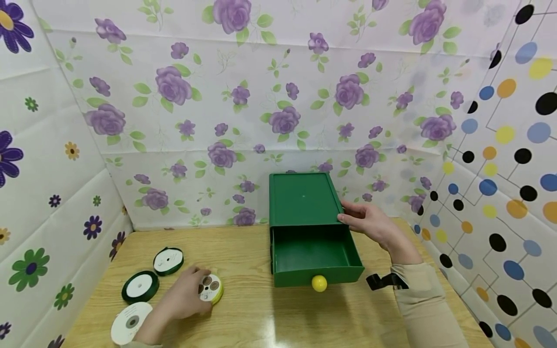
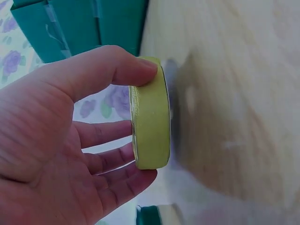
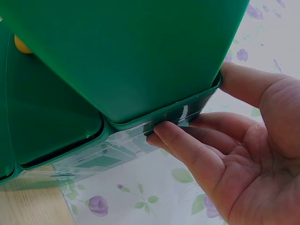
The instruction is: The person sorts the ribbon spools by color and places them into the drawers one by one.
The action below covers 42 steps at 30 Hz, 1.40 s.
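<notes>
My left hand (image 1: 187,295) holds a yellow ribbon spool (image 2: 152,117) by its rim, thumb on one side and fingertips on the opposite side. Its white face with brown circles shows in the head view. A green drawer box (image 1: 302,198) stands right of centre with its drawer (image 1: 313,253) pulled out; the drawer has a yellow ball knob (image 1: 319,283) and nothing shows inside. My right hand (image 1: 370,223) grips the box's right edge near the front of its top, the thumb at the edge and the fingers along the side wall (image 3: 136,136).
Left on the wooden table (image 1: 243,309) lie a small dark green ribbon spool (image 1: 168,261), a larger dark green ribbon spool (image 1: 140,286) and a white-faced spool (image 1: 130,323) partly behind the left forearm. Patterned cloth walls (image 1: 243,111) enclose the table at the back and sides.
</notes>
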{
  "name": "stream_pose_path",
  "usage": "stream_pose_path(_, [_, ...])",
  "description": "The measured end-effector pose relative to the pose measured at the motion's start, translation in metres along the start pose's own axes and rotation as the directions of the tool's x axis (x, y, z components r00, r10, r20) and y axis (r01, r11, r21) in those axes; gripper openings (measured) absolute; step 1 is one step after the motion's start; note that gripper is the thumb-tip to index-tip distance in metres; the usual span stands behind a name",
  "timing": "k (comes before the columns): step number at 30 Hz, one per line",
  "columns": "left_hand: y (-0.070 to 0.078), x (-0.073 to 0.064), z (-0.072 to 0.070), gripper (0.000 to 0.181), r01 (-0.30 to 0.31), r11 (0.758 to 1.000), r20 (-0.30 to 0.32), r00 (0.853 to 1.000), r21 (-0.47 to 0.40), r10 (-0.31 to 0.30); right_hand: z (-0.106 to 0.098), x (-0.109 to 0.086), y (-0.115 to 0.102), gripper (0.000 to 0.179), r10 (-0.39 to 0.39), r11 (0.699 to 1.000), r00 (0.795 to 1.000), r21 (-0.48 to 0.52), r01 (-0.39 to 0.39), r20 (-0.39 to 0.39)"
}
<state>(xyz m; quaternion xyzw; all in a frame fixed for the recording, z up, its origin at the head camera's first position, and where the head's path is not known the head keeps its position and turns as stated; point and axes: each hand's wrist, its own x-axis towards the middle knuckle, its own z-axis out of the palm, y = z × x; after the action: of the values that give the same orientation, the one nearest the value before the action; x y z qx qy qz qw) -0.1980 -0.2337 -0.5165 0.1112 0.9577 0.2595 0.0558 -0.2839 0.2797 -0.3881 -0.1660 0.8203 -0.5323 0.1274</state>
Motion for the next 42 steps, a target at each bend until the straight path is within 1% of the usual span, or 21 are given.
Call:
stream_pose_path(4, [0.01, 0.0, -0.003, 0.085, -0.01, 1.0, -0.032, 0.999, -0.024, 0.009, 0.0, 0.0, 0.001, 0.078, -0.004, 1.0, 1.0, 0.004, 0.004, 0.001])
stream_pose_path(7, [0.022, 0.001, -0.007, 0.082, -0.025, 0.999, -0.05, 0.999, -0.046, 0.023, 0.0, 0.0, 0.0, 0.078, -0.005, 1.0, 1.0, 0.006, 0.005, 0.004])
stream_pose_path(10, [0.035, 0.002, -0.013, 0.08, -0.058, 0.997, -0.075, 0.996, -0.054, 0.054, 0.0, 0.0, 0.0, 0.078, -0.005, 1.0, 1.0, 0.007, 0.005, 0.007])
stream_pose_path(14, [0.056, 0.001, -0.021, 0.079, -0.109, 0.992, -0.126, 0.987, -0.07, 0.099, 0.001, 0.0, -0.001, 0.077, -0.003, 1.0, 1.0, 0.011, 0.003, 0.005])
stream_pose_path(18, [0.077, -0.003, -0.031, 0.081, -0.148, 0.981, -0.179, 0.976, -0.124, 0.124, 0.001, 0.0, 0.0, 0.077, 0.003, 1.0, 1.0, 0.012, -0.003, -0.004])
stream_pose_path(20, [0.086, -0.006, -0.036, 0.081, -0.174, 0.973, -0.213, 0.967, -0.152, 0.14, 0.001, 0.001, 0.0, 0.077, 0.007, 1.0, 1.0, 0.011, -0.007, -0.006])
stream_pose_path(22, [0.095, -0.008, -0.04, 0.081, -0.208, 0.962, -0.252, 0.954, -0.176, 0.16, 0.002, 0.001, 0.001, 0.078, 0.012, 1.0, 1.0, 0.008, -0.012, -0.006])
stream_pose_path(23, [0.099, -0.009, -0.043, 0.08, -0.227, 0.957, -0.273, 0.947, -0.182, 0.172, 0.002, 0.001, 0.001, 0.078, 0.013, 1.0, 1.0, 0.004, -0.013, -0.005])
stream_pose_path(26, [0.113, -0.01, -0.049, 0.081, -0.293, 0.938, -0.334, 0.916, -0.185, 0.221, 0.0, 0.0, 0.002, 0.078, 0.013, 1.0, 1.0, -0.002, -0.013, -0.002])
stream_pose_path(28, [0.123, -0.01, -0.052, 0.082, -0.334, 0.925, -0.362, 0.897, -0.182, 0.253, -0.001, -0.001, 0.001, 0.077, 0.013, 1.0, 1.0, -0.003, -0.013, -0.004])
stream_pose_path(30, [0.133, -0.01, -0.056, 0.083, -0.362, 0.916, -0.378, 0.883, -0.174, 0.278, -0.002, -0.002, 0.001, 0.076, 0.015, 1.0, 1.0, -0.001, -0.015, -0.007])
stream_pose_path(33, [0.146, -0.01, -0.06, 0.083, -0.388, 0.905, -0.384, 0.873, -0.175, 0.3, -0.002, -0.003, 0.001, 0.077, 0.017, 1.0, 1.0, -0.003, -0.017, -0.006])
stream_pose_path(36, [0.157, -0.008, -0.062, 0.083, -0.409, 0.892, -0.376, 0.87, -0.19, 0.319, -0.001, -0.002, 0.0, 0.078, 0.015, 1.0, 1.0, -0.009, -0.015, 0.0])
stream_pose_path(39, [0.168, -0.003, -0.065, 0.082, -0.437, 0.877, -0.36, 0.865, -0.199, 0.35, -0.001, -0.001, 0.0, 0.077, 0.009, 1.0, 1.0, -0.01, -0.009, 0.004])
stream_pose_path(42, [0.179, 0.004, -0.066, 0.081, -0.459, 0.866, -0.334, 0.863, -0.2, 0.38, -0.001, 0.0, 0.0, 0.077, 0.011, 1.0, 1.0, -0.007, -0.011, 0.005])
